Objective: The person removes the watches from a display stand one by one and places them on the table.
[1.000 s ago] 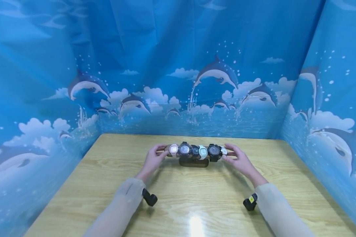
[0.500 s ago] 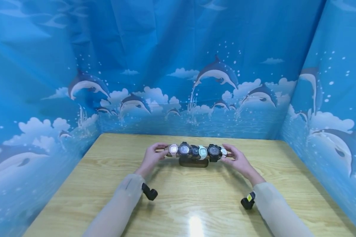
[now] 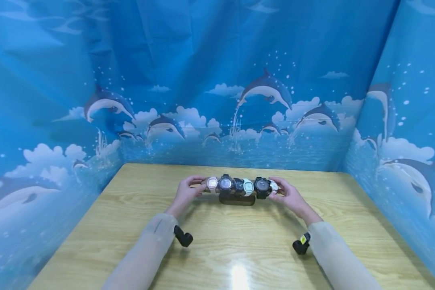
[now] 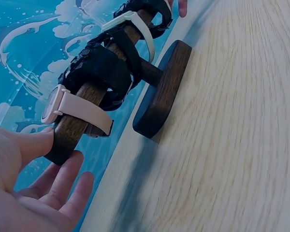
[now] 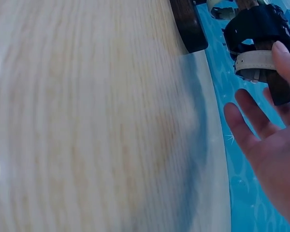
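Observation:
A dark wooden watch stand [image 3: 237, 199] carries several wristwatches side by side on its bar. My left hand [image 3: 187, 193] grips the bar's left end; in the left wrist view the thumb lies on one side and fingers curl under the end, beside a pink watch [image 4: 79, 108]. At the other end my right hand [image 3: 291, 197] spans a white-strapped watch [image 3: 274, 186], thumb against its strap [image 5: 255, 60] and fingers around the far side of the bar. Between them are black watches [image 3: 225, 183] and a mint-green watch [image 3: 248, 186].
The stand is on a light wood-grain table [image 3: 217, 241], toward its back edge. Blue dolphin-printed curtains [image 3: 210, 100] rise behind and at both sides. A small black camera is strapped to each sleeve [image 3: 156, 233].
My right hand has shifted slightly left, closer over the white-strapped watch. The left hand stays at the bar's left end, and the stand looks nearly still.

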`<action>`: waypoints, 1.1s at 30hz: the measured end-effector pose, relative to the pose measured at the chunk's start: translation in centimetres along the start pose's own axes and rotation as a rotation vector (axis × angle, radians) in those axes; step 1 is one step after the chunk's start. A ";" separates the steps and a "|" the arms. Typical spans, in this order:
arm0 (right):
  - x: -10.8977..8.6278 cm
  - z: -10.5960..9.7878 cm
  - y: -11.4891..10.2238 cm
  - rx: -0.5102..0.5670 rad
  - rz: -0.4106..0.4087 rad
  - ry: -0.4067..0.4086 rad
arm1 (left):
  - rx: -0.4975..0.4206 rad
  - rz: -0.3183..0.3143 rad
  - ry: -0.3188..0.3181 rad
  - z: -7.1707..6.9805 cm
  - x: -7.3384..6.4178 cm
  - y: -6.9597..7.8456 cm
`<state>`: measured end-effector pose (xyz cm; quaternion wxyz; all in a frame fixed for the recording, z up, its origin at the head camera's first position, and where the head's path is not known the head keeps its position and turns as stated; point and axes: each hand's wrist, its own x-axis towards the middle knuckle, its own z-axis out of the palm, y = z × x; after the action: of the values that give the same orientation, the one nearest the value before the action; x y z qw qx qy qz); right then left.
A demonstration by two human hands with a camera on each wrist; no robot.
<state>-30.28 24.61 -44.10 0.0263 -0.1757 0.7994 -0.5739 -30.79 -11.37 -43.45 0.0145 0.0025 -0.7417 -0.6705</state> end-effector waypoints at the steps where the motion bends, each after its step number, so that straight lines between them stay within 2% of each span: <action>1: 0.0 0.0 0.1 0.002 0.000 -0.004 | 0.000 0.004 0.004 0.0 -0.1 0.0; 10: 0.0 -0.4 0.3 0.009 0.006 -0.014 | 0.002 0.046 0.018 0.4 -0.3 -0.3; 20: 0.4 -0.5 0.4 0.125 0.044 -0.069 | -0.014 0.042 0.051 0.5 -0.5 -0.2; 33: 0.4 -0.8 0.4 0.070 0.032 -0.053 | -0.009 0.053 0.045 0.6 -0.6 -0.2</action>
<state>-30.95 25.28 -44.12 0.0626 -0.1772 0.7805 -0.5962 -30.23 -10.77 -43.73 0.0492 -0.0022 -0.7379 -0.6731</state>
